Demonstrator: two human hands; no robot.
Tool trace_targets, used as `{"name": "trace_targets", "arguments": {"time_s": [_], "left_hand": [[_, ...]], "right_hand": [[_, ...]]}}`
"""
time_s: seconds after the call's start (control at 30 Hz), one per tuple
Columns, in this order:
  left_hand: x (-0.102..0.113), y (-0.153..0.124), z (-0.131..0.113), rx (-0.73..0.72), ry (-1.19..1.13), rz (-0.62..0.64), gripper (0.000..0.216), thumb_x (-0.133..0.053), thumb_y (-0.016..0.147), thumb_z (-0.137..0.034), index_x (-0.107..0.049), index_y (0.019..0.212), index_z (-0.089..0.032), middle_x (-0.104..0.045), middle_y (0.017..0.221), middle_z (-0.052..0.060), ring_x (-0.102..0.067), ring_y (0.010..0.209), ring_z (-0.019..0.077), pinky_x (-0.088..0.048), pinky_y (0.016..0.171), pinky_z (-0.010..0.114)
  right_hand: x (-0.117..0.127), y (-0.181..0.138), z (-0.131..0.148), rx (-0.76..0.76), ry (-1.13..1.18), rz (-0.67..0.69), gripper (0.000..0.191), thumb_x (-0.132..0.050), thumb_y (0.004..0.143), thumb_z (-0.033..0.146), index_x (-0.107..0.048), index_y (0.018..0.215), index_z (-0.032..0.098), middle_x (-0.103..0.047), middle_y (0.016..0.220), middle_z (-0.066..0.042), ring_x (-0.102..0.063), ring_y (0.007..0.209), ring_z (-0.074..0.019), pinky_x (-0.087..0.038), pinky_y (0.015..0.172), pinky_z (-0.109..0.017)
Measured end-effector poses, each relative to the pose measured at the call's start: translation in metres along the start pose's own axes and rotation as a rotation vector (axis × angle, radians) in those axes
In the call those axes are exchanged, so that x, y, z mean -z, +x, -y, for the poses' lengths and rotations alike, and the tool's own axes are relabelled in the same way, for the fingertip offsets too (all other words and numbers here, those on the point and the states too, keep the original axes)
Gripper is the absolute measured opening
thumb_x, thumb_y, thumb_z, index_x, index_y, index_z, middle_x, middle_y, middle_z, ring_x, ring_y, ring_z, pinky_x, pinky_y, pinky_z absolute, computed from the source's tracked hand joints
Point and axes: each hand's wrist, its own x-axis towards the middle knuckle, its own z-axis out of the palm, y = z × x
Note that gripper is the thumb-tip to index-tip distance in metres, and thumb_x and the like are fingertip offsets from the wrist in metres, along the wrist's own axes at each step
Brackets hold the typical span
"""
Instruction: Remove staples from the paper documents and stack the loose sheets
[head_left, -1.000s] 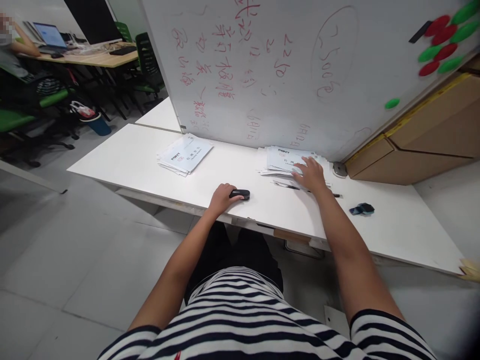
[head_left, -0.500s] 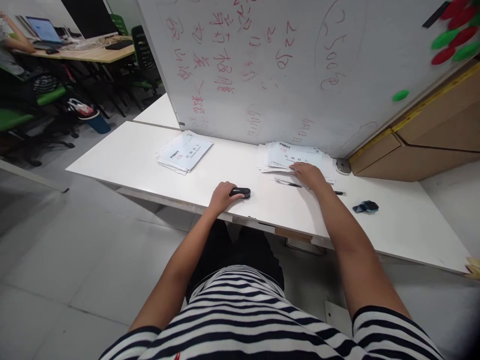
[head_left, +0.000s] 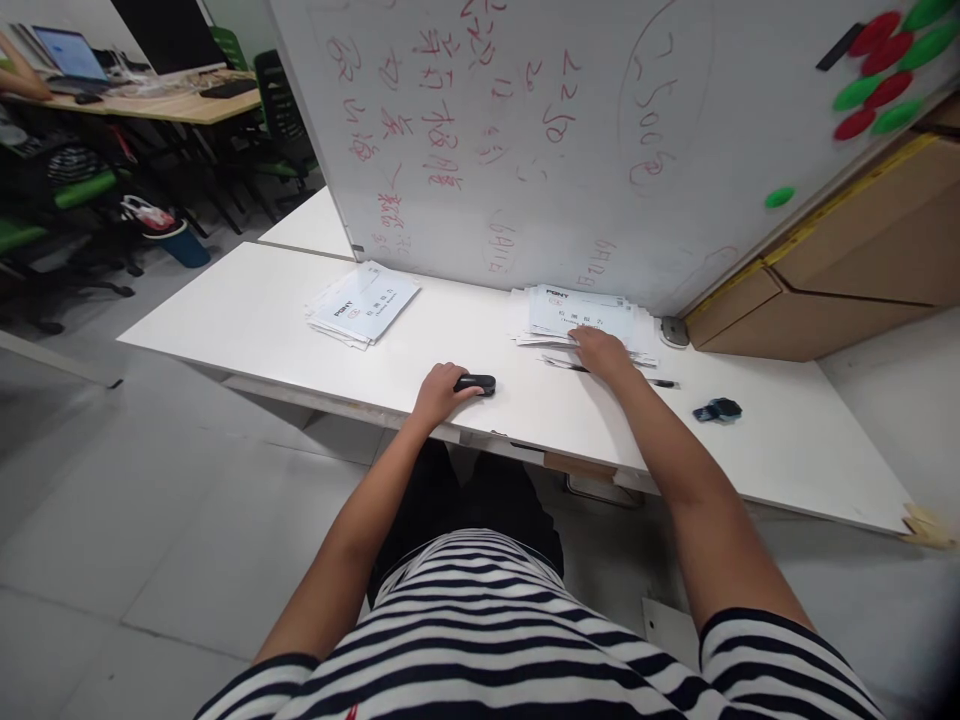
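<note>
My left hand (head_left: 438, 394) is wrapped around a black stapler (head_left: 477, 384) lying near the table's front edge. Over on the right, a stack of printed paper reports (head_left: 579, 311) rests against the foot of the whiteboard, its sheets unevenly fanned. The fingers of my right hand (head_left: 602, 352) close on the near edge of these papers; the fingertips are partly hidden. Just below that hand lies a dark pen (head_left: 664, 383), partly covered by the wrist. A second, neater stack of reports (head_left: 365, 306) sits apart on the left.
A whiteboard (head_left: 465, 130) with red writing stands along the back of the white table (head_left: 247, 310). Cardboard boxes (head_left: 780, 315) stand at the right, with a dark watch (head_left: 718, 409) in front. A person's arm (head_left: 22, 72) shows at a far desk.
The view has shifted slightly. My right hand stays at the near edge of the right stack, its fingers a little further onto the papers. The left hand keeps hold of the stapler.
</note>
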Motion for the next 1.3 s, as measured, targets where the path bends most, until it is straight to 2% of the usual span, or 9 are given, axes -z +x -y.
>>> {"name": "trace_targets", "arguments": {"time_s": [0.17,0.33,0.5,0.6,0.7,1.0,1.1,1.2,1.3], "left_hand": [[0.000,0.001,0.000,0.004,-0.002,0.012,0.039,-0.061,0.081,-0.055,-0.062,0.095,-0.019,-0.062,0.089,0.006,-0.054,0.085,0.0219,-0.042,0.072,0.033],[0.001,0.001,-0.001,-0.003,-0.004,0.020,0.038,-0.061,0.081,-0.055,-0.063,0.095,-0.020,-0.062,0.086,0.006,-0.053,0.084,0.0217,-0.043,0.072,0.034],[0.000,0.001,0.000,0.007,0.006,0.004,0.038,-0.061,0.081,-0.055,-0.063,0.094,-0.019,-0.062,0.086,0.006,-0.053,0.084,0.0216,-0.043,0.072,0.033],[-0.001,0.000,0.001,-0.015,0.005,-0.002,0.038,-0.061,0.081,-0.054,-0.062,0.095,-0.019,-0.062,0.088,0.006,-0.053,0.085,0.0212,-0.043,0.074,0.033],[-0.002,0.000,0.002,-0.014,0.004,-0.007,0.039,-0.061,0.081,-0.055,-0.062,0.096,-0.019,-0.062,0.088,0.006,-0.054,0.086,0.0212,-0.043,0.075,0.033],[0.000,-0.001,0.001,-0.001,-0.033,0.002,0.038,-0.061,0.081,-0.055,-0.063,0.095,-0.020,-0.062,0.087,0.007,-0.055,0.088,0.0229,-0.044,0.076,0.035],[0.003,-0.004,-0.004,0.004,-0.117,0.012,0.041,-0.057,0.084,-0.055,-0.061,0.106,-0.020,-0.063,0.096,0.008,-0.056,0.093,0.0227,-0.044,0.082,0.036],[0.011,0.000,0.001,0.063,-0.313,-0.010,0.048,-0.044,0.092,-0.052,-0.047,0.128,-0.020,-0.058,0.119,0.011,-0.055,0.107,0.0203,-0.045,0.088,0.034],[0.030,0.018,0.027,0.223,-0.348,-0.105,0.047,-0.034,0.096,-0.049,-0.045,0.129,-0.017,-0.054,0.129,0.014,-0.052,0.117,0.0205,-0.044,0.092,0.035]], "right_hand": [[0.002,0.008,-0.011,-0.009,0.041,0.026,0.037,-0.047,0.085,0.017,-0.059,0.120,0.020,-0.061,0.127,-0.010,-0.059,0.106,-0.0261,-0.048,0.082,-0.037],[0.008,0.016,-0.024,0.023,0.052,0.062,0.034,-0.056,0.082,0.025,-0.061,0.116,0.019,-0.064,0.121,-0.010,-0.061,0.102,-0.0259,-0.046,0.084,-0.035],[0.007,0.006,-0.007,-0.063,0.037,0.041,0.035,-0.050,0.085,0.021,-0.056,0.120,0.018,-0.062,0.121,-0.012,-0.058,0.105,-0.0265,-0.046,0.082,-0.036],[0.004,0.000,0.006,-0.074,0.001,0.008,0.040,-0.048,0.085,0.017,-0.053,0.124,0.018,-0.056,0.131,-0.013,-0.052,0.114,-0.0282,-0.046,0.085,-0.039],[0.003,-0.002,0.014,-0.077,-0.027,-0.001,0.041,-0.044,0.085,0.015,-0.053,0.124,0.019,-0.057,0.129,-0.013,-0.052,0.113,-0.0293,-0.046,0.084,-0.041],[0.001,0.002,0.012,-0.108,0.015,-0.036,0.038,-0.042,0.086,0.017,-0.058,0.120,0.021,-0.060,0.124,-0.014,-0.052,0.113,-0.0292,-0.045,0.086,-0.043],[0.002,-0.008,0.027,-0.123,-0.003,-0.081,0.044,-0.042,0.087,0.019,-0.051,0.129,0.018,-0.052,0.135,-0.017,-0.043,0.127,-0.0321,-0.038,0.098,-0.050],[-0.004,-0.029,0.058,-0.129,0.021,-0.155,0.052,-0.041,0.090,0.028,-0.039,0.140,0.018,-0.035,0.150,-0.016,-0.024,0.141,-0.0348,-0.025,0.107,-0.057],[-0.016,-0.051,0.087,-0.096,0.151,-0.102,0.053,-0.037,0.093,0.035,-0.037,0.143,0.017,-0.029,0.154,-0.016,-0.020,0.142,-0.0353,-0.029,0.107,-0.055]]}}
